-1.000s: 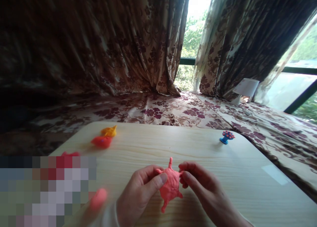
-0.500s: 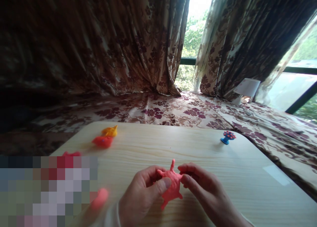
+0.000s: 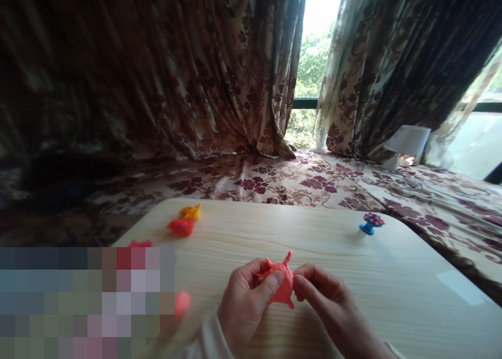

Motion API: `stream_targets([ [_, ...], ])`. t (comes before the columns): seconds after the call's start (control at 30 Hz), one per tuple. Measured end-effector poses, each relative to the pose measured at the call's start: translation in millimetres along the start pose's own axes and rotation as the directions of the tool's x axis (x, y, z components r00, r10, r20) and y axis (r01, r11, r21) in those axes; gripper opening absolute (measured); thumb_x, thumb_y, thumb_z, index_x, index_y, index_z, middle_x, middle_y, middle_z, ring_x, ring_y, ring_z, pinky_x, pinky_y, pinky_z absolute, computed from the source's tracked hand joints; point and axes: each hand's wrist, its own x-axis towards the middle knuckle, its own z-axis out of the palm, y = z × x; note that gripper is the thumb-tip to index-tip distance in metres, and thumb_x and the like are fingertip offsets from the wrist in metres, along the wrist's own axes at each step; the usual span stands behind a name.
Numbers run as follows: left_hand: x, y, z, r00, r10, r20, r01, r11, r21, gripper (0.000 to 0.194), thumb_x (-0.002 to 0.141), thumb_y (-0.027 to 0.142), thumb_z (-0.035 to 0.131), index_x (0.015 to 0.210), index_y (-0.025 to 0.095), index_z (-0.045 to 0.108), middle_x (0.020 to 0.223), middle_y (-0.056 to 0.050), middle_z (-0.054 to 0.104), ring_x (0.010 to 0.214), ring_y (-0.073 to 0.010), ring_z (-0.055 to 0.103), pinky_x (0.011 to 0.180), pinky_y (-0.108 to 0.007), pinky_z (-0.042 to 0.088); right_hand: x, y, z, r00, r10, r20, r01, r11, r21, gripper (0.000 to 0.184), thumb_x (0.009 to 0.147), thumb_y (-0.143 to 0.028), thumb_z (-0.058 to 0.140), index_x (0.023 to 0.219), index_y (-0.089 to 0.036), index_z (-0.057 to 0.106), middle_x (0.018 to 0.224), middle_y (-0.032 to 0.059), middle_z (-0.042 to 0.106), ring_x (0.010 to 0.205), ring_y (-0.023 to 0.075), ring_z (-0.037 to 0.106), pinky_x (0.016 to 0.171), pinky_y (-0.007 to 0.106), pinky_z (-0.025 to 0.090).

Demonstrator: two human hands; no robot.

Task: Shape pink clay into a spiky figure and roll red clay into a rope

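A pink modelling-clay figure [image 3: 286,290] with a rounded body and several short stubs is held up over the table, in front of me. My left hand [image 3: 247,299] grips its left side, thumb on top and the other fingers partly hidden behind it. My right hand [image 3: 331,299] pinches the figure's right edge between thumb and index finger; the bit inside that pinch is hidden. Left of my left hand lies a smooth pink clay lump [image 3: 182,304], partly covered by a pixelated patch.
At the table's [image 3: 274,226] far left lie a red clay piece [image 3: 181,228] and a yellow one [image 3: 191,211]. Another pink piece [image 3: 140,243] shows above the pixelated area. A blue clay stand with pink dots [image 3: 371,223] is far right. A lamp [image 3: 408,139] stands beyond.
The whole scene has shifted right in the picture. The clay figure has tilted, and its lower left stub no longer shows. My right fingertips remain at its right edge.
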Motion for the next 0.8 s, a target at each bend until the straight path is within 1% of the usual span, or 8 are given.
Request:
stream_targets([
  [0.13, 6, 2, -0.1, 0.999, 0.044, -0.025, -0.042, 0.998, 0.056, 0.02, 0.077, 0.03, 0.063, 0.074, 0.011, 0.064, 0.065, -0.001, 0.064, 0.063, -0.0131, 0.056, 0.061, -0.024, 0.044, 5, 2, -2, 1.0, -0.003, 0.013, 0.003, 1.0, 0.013, 0.035, 0.078, -0.045, 0.062, 0.061, -0.015, 0.064, 0.058, -0.0008, 0.057, 0.059, 0.0125, 0.05, 0.056, 0.022, 0.042],
  [0.27, 40, 4, 4.8, 0.997, 0.035, -0.074, -0.027, 0.994, 0.11, 0.019, 0.083, 0.028, 0.056, 0.078, 0.011, 0.061, 0.067, 0.0, 0.062, 0.062, -0.0126, 0.057, 0.063, -0.027, 0.047, 11, 2, -8, 0.998, 0.04, -0.043, -0.031, 0.984, 0.176, 0.035, 0.076, -0.048, 0.063, 0.087, -0.015, 0.072, 0.075, 0.0056, 0.068, 0.067, 0.0165, 0.059, 0.059, 0.026, 0.049],
  [0.37, 75, 7, 14.4, 0.998, -0.018, -0.065, 0.026, 0.991, 0.133, 0.028, 0.086, 0.032, 0.053, 0.108, 0.015, 0.055, 0.106, -0.006, 0.061, 0.087, -0.0185, 0.061, 0.074, -0.038, 0.052, 14, 3, -17, 0.986, 0.058, -0.154, -0.017, 0.967, 0.255, 0.041, 0.071, -0.048, 0.067, 0.095, -0.016, 0.071, 0.084, 0.0086, 0.069, 0.068, 0.0173, 0.061, 0.061, 0.029, 0.051],
  [0.47, 95, 13, 21.4, 0.998, -0.056, -0.016, 0.058, 0.987, 0.149, 0.032, 0.086, 0.031, 0.054, 0.114, 0.017, 0.053, 0.115, -0.008, 0.057, 0.095, -0.0211, 0.059, 0.079, -0.042, 0.051, 18, 7, -25, 0.971, 0.06, -0.23, 0.001, 0.967, 0.257, 0.044, 0.07, -0.05, 0.066, 0.099, -0.017, 0.068, 0.086, 0.0078, 0.069, 0.07, 0.0174, 0.062, 0.063, 0.029, 0.052],
  [0.6, 78, 18, 14.6, 0.994, -0.069, 0.079, 0.055, 0.985, 0.163, 0.029, 0.086, 0.031, 0.054, 0.11, 0.016, 0.055, 0.109, -0.007, 0.06, 0.09, -0.019, 0.061, 0.075, -0.039, 0.052, 22, 12, -26, 0.97, 0.008, -0.245, 0.044, 0.977, 0.208, 0.047, 0.07, -0.052, 0.065, 0.101, -0.017, 0.067, 0.086, 0.0071, 0.068, 0.069, 0.0171, 0.061, 0.06, 0.027, 0.051],
  [0.67, 59, 14, 5.9, 0.992, -0.053, 0.112, 0.035, 0.988, 0.152, 0.022, 0.085, 0.031, 0.055, 0.097, 0.014, 0.059, 0.093, -0.003, 0.064, 0.076, -0.0148, 0.061, 0.068, -0.033, 0.051, 21, 15, -21, 0.977, -0.04, -0.207, 0.078, 0.981, 0.178, 0.044, 0.07, -0.052, 0.065, 0.096, -0.017, 0.069, 0.083, 0.0069, 0.069, 0.068, 0.0176, 0.06, 0.059, 0.027, 0.05],
  [0.73, 42, 7, -3.5, 0.992, -0.029, 0.119, 0.016, 0.993, 0.114, 0.022, 0.077, 0.031, 0.064, 0.082, 0.01, 0.062, 0.073, -0.002, 0.064, 0.065, -0.012, 0.058, 0.064, -0.027, 0.047, 17, 18, -13, 0.984, -0.089, -0.157, 0.113, 0.982, 0.149, 0.039, 0.072, -0.052, 0.064, 0.089, -0.017, 0.071, 0.077, 0.0056, 0.069, 0.066, 0.0173, 0.059, 0.058, 0.026, 0.049],
  [0.8, 30, -2, -11.8, 0.994, -0.007, 0.11, -0.001, 0.997, 0.076, 0.025, 0.074, 0.034, 0.067, 0.079, 0.01, 0.063, 0.068, -0.002, 0.063, 0.062, -0.0109, 0.055, 0.063, -0.024, 0.044, 14, 23, -5, 0.987, -0.121, -0.11, 0.134, 0.983, 0.123, 0.034, 0.073, -0.049, 0.063, 0.084, -0.018, 0.071, 0.072, 0.0045, 0.068, 0.063, 0.0168, 0.058, 0.057, 0.025, 0.047],
])
